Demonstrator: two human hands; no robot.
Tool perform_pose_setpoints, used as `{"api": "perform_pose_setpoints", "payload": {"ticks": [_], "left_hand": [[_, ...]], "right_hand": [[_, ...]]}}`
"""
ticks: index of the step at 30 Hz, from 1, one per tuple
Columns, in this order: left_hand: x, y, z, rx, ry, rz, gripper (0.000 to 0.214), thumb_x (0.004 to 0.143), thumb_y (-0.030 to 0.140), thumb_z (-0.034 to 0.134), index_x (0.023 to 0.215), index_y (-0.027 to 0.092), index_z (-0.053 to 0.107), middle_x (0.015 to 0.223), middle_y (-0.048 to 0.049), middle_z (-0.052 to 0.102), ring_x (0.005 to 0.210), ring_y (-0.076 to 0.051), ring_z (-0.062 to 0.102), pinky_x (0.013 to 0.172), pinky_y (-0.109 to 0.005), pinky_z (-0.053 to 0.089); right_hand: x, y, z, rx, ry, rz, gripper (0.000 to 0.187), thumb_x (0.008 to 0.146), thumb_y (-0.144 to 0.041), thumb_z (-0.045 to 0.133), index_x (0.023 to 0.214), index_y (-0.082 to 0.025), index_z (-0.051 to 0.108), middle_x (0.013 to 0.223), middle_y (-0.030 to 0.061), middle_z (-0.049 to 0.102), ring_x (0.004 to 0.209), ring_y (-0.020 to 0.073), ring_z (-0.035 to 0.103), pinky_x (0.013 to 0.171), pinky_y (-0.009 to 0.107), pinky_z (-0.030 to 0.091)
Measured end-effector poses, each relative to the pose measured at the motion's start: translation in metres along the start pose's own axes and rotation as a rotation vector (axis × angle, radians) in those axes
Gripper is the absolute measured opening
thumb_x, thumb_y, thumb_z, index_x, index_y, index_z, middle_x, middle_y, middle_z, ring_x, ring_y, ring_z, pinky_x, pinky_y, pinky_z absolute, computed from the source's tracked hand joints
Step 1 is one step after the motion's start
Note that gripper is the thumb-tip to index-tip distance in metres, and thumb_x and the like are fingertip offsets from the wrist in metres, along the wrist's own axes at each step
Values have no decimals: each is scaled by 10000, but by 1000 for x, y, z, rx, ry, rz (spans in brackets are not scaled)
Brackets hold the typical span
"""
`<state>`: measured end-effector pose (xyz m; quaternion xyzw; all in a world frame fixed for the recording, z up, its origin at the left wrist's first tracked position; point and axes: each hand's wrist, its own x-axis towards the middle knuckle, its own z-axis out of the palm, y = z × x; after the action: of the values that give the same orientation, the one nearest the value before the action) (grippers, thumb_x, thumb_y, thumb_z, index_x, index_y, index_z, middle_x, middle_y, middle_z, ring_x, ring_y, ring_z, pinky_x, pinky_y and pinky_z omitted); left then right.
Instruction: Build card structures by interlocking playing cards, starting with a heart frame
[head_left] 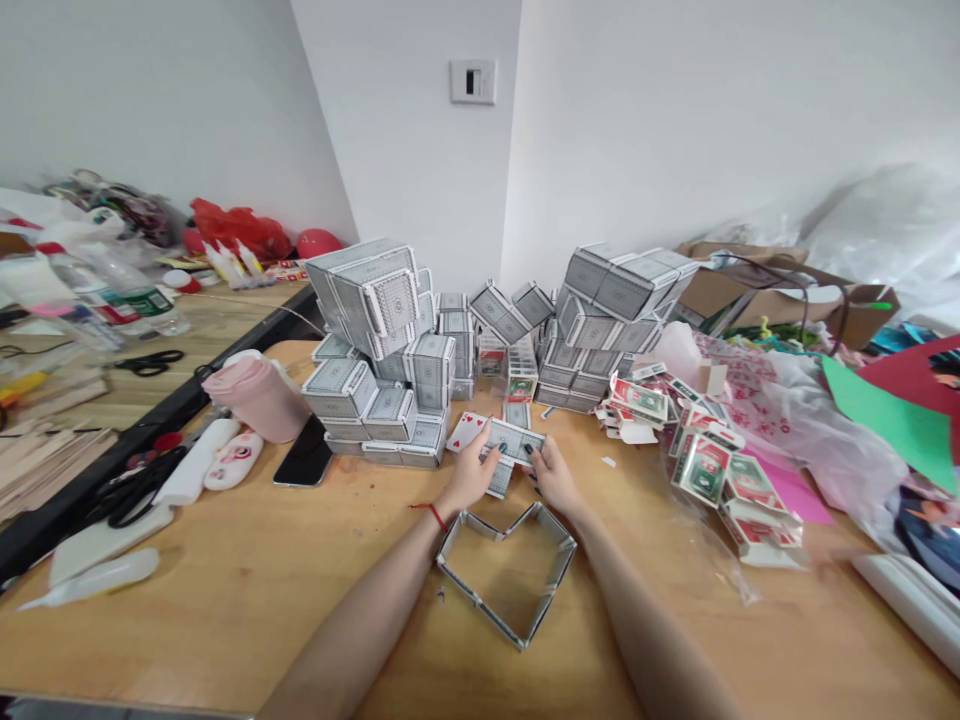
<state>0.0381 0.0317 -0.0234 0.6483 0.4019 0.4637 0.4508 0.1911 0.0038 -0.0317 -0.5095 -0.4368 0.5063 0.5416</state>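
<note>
Left hand (pixel 474 468) and right hand (pixel 553 475) pinch cards (pixel 514 438) between them, heart frame (pixel 495 621) nearer, boxes (pixel 705 472) right, contents kinda unclear.

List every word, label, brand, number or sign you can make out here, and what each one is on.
No word, brand or number is readable for certain.
Red heart signs: on the face-up playing card; its corner number is too small.
Printed card boxes: lettering too small and blurred.
Bottle label: blurred, unreadable.
Card stacks: patterned backs, no legible lettering.
Phone: dark screen, no text visible.
</note>
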Motion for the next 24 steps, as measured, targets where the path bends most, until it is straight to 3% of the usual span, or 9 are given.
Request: {"api": "perform_pose_setpoints", "payload": {"ticks": [5, 10, 12, 14, 17, 20, 24], "left_hand": [[3, -7, 0, 1, 52, -14, 492, 796, 234, 509, 1274, 159, 418, 1274, -99, 494, 1168, -206, 452, 1013, -347, 316], [9, -18, -3, -72, 208, -59, 478, 801, 221, 507, 1263, 161, 399, 1223, -124, 520, 1129, -215, 486, 974, -379, 359], [11, -22, -4, -104, 233, -65, 478, 797, 217, 516, 1257, 165, 399, 1216, -123, 523, 1131, -217, 485, 972, -383, 361], [13, -25, -4, -120, 233, -66, 478, 788, 213, 528, 1249, 169, 408, 1209, -117, 528, 1132, -218, 484, 974, -385, 360], [13, -26, -5, -137, 227, -64, 472, 781, 210, 537, 1237, 172, 423, 1199, -114, 536, 1132, -221, 484, 974, -385, 362], [13, -27, -5, -152, 241, -60, 466, 771, 206, 548, 1223, 176, 440, 1188, -110, 543, 1123, -225, 492, 970, -386, 368], [13, -28, -5, -165, 257, -68, 456, 754, 195, 562, 1200, 188, 465, 1181, -97, 547, 1132, -228, 483, 976, -394, 364]], "right_hand": [[5, -4, -1, 42, -100, 1, 309, 771, -531, 455, 762, -234, 371, 467, -84, 467, 306, 85, 406, 300, 177, 264], [27, 2, -9, -38, 133, -101, 373, 809, -542, 329, 786, -202, 480, 503, -29, 514, 383, 115, 455, 375, 219, 329], [37, 4, -11, -240, 277, -206, 299, 786, -466, 414, 804, -189, 526, 613, 6, 574, 486, 134, 502, 461, 241, 386], [44, 4, -9, -473, 330, -285, 222, 748, -367, 481, 832, -179, 562, 784, 56, 618, 654, 171, 556, 595, 280, 433], [48, -1, -2, -777, 343, -289, 290, 705, -268, 525, 976, -171, 563, 1001, 108, 594, 872, 221, 560, 734, 314, 426], [46, -8, 6, -991, 342, -240, 471, 706, -265, 543, 1164, -180, 470, 1129, 129, 552, 972, 248, 541, 749, 308, 413], [45, -13, 10, -1128, 265, -218, 552, 740, -298, 531, 1266, -217, 388, 1168, 119, 562, 1014, 259, 537, 739, 300, 405]]}}
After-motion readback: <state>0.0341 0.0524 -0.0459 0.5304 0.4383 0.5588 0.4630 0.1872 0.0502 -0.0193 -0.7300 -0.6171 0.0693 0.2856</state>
